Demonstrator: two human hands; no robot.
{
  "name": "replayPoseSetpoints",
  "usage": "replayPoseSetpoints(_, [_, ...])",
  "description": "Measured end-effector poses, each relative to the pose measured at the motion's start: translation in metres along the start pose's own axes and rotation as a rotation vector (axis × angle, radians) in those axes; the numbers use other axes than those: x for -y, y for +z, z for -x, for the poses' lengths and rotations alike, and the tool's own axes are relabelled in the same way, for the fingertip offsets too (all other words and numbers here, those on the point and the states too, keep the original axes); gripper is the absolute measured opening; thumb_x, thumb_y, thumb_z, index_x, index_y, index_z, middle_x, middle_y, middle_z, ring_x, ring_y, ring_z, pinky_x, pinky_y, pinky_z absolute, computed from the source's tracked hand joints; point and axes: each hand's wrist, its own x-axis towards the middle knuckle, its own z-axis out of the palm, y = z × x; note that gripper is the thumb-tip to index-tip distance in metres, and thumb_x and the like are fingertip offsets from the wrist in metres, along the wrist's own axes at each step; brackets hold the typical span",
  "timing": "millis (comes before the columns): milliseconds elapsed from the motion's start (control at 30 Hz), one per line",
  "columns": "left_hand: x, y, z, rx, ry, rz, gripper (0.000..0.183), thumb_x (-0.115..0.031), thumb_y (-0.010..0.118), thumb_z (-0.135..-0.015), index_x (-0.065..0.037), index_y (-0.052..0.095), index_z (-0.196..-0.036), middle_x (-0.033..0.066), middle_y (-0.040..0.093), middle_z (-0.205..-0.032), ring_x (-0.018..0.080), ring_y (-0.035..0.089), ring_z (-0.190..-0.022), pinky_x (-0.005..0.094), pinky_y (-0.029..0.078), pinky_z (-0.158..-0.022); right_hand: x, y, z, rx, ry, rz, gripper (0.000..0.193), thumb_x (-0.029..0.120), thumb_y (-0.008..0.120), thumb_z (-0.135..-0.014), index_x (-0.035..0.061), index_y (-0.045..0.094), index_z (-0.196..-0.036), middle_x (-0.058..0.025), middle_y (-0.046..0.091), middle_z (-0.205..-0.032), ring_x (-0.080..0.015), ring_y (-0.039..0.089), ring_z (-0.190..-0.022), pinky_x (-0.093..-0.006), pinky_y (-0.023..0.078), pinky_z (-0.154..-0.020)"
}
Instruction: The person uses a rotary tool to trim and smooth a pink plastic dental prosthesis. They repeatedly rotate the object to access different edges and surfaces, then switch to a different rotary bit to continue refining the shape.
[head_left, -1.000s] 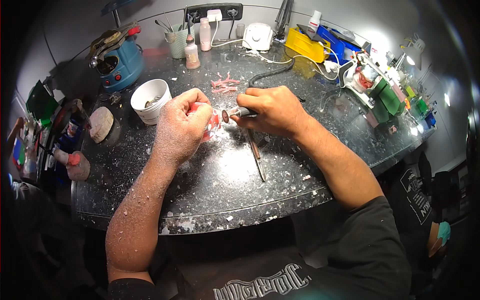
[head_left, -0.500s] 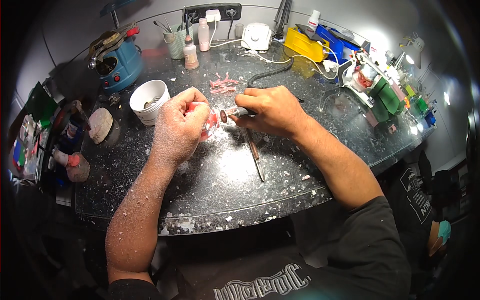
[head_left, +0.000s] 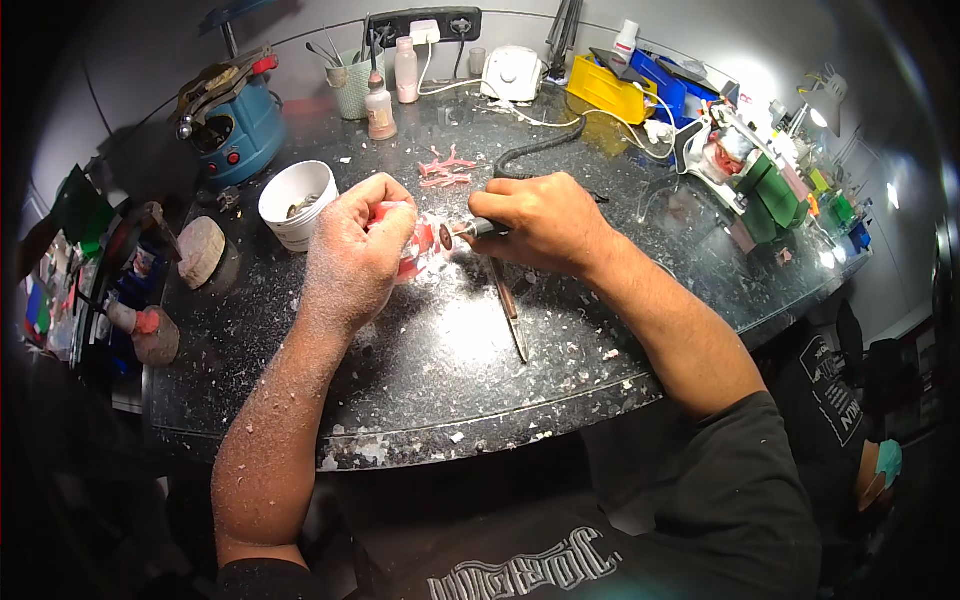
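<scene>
Over the middle of the dark bench, my left hand (head_left: pixel 362 238), dusted with pale powder, is closed around a red and whitish piece (head_left: pixel 412 264). The fingers cover much of that piece, so its full shape is hidden. My right hand (head_left: pixel 548 222) grips a rotary handpiece (head_left: pixel 487 227) tipped with a small reddish-brown cutting disc (head_left: pixel 446 236). The disc is at the right side of the red piece; whether it touches cannot be made out. Below my right hand a knife (head_left: pixel 511 310) lies on the bench, its blade toward me.
A white tub (head_left: pixel 290 235) stands left of my left hand. Pink branching scraps (head_left: pixel 445 170) lie beyond my hands, and a black cord (head_left: pixel 540 150) curves behind. A blue machine (head_left: pixel 240 135), pink bottle (head_left: pixel 381 110) and yellow bin (head_left: pixel 608 90) are farther back. Pale chips litter the bench (head_left: pixel 420 400).
Both hands stay nearly in place. The red piece looks slightly turned in my left hand, with the disc still at its right side.
</scene>
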Motion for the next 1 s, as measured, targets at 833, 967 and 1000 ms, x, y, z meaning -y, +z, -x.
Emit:
replayPoseSetpoints(833, [0.009,0.005,-0.005,0.129,-0.284,0.915,0.025,-0.016,0.060,-0.099,-0.006,0.055,-0.121,0.0109,0.069,-0.111,0.0186,0.067,-0.100,0.0360,0.054,-0.093,-0.001,0.012,-0.004,-0.408,0.105,-0.554,0.036,0.032,0.084,-0.086,0.0035,0.074,-0.104,-0.0133,0.075,-0.092,-0.0242,0.075,-0.078,-0.0332,0.059,-0.069])
replayPoseSetpoints(967, [0.010,0.008,-0.003,0.167,-0.236,0.816,0.023,-0.015,0.060,-0.100,-0.006,0.058,-0.121,0.0096,0.070,-0.110,0.0173,0.067,-0.100,0.0345,0.054,-0.092,0.011,0.003,-0.008,-0.489,0.130,-0.687,0.035,0.029,0.084,-0.086,0.0033,0.073,-0.107,-0.0123,0.076,-0.095,-0.0208,0.076,-0.083,-0.0322,0.059,-0.071])
replayPoseSetpoints(1000, [0.010,0.009,-0.002,0.168,-0.211,0.767,0.023,-0.014,0.060,-0.100,-0.005,0.059,-0.121,0.0092,0.070,-0.110,0.0169,0.067,-0.100,0.0341,0.054,-0.091,0.013,0.003,-0.008,-0.494,0.121,-0.686,0.035,0.028,0.084,-0.086,0.0038,0.073,-0.108,-0.0119,0.076,-0.096,-0.0205,0.076,-0.084,-0.0321,0.059,-0.071])
